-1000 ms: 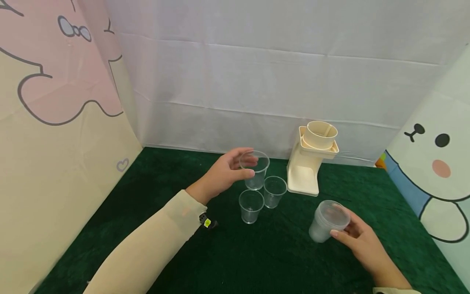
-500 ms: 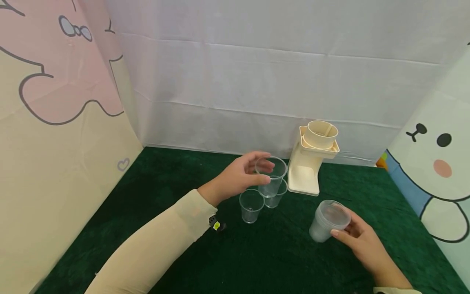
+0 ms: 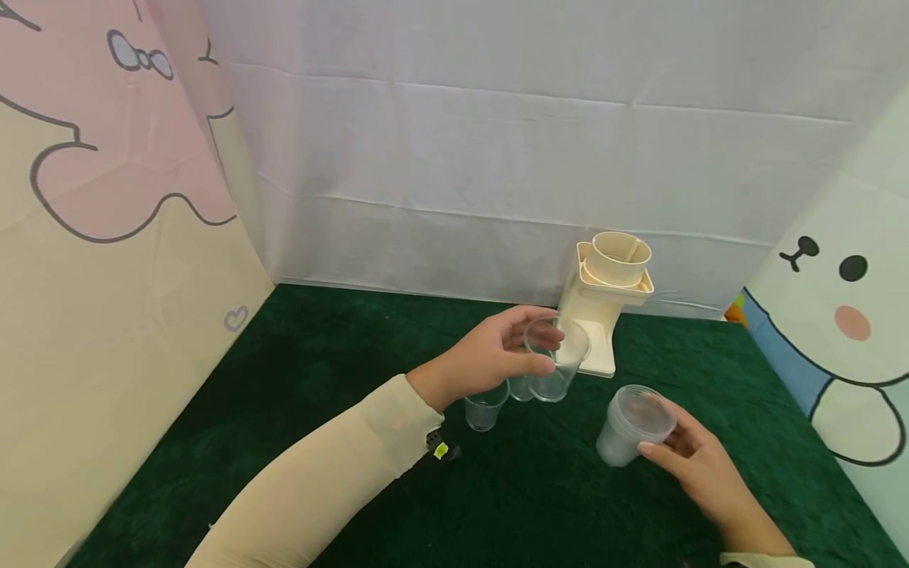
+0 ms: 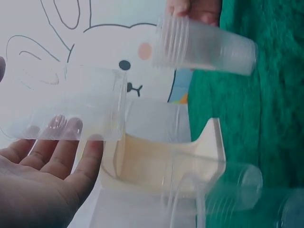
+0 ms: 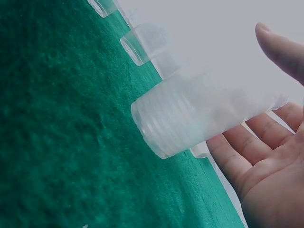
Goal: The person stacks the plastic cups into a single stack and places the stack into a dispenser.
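Observation:
In the head view my left hand (image 3: pixel 490 359) grips a clear plastic cup (image 3: pixel 561 367) between thumb and fingers, raised above the green cloth. Two more clear cups stand behind and below it: a front cup (image 3: pixel 485 414), whose rim my hand partly covers, and a back cup (image 3: pixel 521 388), mostly hidden. On the right, my right hand (image 3: pixel 699 477) holds a stack of nested clear cups (image 3: pixel 625 434), slightly tilted. The left wrist view shows the fingers (image 4: pixel 66 147) along the side of the held cup, with the stack (image 4: pixel 209 45) across from it.
A cream-coloured stand (image 3: pixel 600 339) with a round open top (image 3: pixel 618 264) stands at the back, partly behind the held cup. Green cloth (image 3: pixel 341 339) covers the table. A white fabric wall (image 3: pixel 440 158) rises behind, with printed cartoon panels on both sides.
My left hand has carried its cup to the right and slightly nearer, past the two standing cups toward the stack. My right hand and the stack have stayed almost still.

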`<state>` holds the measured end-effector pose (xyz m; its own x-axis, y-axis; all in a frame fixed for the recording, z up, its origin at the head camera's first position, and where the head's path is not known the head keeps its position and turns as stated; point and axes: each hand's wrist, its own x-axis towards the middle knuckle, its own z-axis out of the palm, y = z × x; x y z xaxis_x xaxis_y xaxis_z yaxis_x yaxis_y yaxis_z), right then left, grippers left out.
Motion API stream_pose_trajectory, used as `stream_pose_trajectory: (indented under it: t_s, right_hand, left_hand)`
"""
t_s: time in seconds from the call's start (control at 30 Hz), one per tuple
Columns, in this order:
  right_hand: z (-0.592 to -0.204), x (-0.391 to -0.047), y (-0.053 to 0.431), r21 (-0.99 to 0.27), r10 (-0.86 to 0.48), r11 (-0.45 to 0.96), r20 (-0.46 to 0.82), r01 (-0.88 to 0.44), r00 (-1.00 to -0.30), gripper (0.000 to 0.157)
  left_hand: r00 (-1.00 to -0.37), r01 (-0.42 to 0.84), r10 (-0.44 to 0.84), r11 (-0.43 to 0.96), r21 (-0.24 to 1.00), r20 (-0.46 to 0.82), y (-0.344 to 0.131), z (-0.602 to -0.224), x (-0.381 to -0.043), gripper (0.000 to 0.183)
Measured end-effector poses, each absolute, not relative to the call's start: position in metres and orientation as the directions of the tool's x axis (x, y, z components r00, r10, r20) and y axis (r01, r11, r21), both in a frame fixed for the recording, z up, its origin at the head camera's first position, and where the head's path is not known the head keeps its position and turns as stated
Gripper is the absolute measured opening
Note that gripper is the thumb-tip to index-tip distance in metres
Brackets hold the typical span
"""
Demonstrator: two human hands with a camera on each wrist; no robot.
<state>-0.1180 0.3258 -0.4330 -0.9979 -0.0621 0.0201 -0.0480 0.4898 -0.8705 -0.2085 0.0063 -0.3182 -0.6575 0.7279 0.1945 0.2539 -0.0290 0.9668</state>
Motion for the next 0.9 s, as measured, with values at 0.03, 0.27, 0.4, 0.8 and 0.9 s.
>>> stream_pose_trajectory:
  t_s: [0.03,0.27,0.4,0.8,0.9]
  right_hand:
    - [-0.433,-0.118,0.326,-0.872,-0.064,0.487,0.021,-0.05,-0.998,0.064]
    - [-0.434,-0.12,0.325,-0.878,-0.062,0.476,0.021,-0.049,-0.998,0.063]
    - [-0.435,-0.119,0.327,-0.901,-0.075,0.428,0.042,-0.07,-0.996,0.063]
    - [-0.437,-0.116,0.327,-0.909,-0.074,0.411,0.035,-0.062,-0.997,0.063]
    - [-0.436,-0.117,0.326,-0.912,-0.082,0.404,0.037,-0.067,-0.996,0.063]
  left_hand:
    - [-0.654,0.247,0.731,-0.041,0.968,0.198,0.007,-0.316,-0.206,0.056]
    - [-0.631,0.26,0.745,-0.058,0.964,0.215,0.025,-0.326,-0.208,0.056]
    - [-0.606,0.265,0.76,-0.088,0.96,0.237,0.04,-0.33,-0.209,0.057]
    - [-0.587,0.28,0.781,-0.051,0.959,0.213,0.073,-0.327,-0.203,0.057]
    - [-0.599,0.253,0.776,-0.047,0.966,0.195,0.078,-0.328,-0.202,0.058]
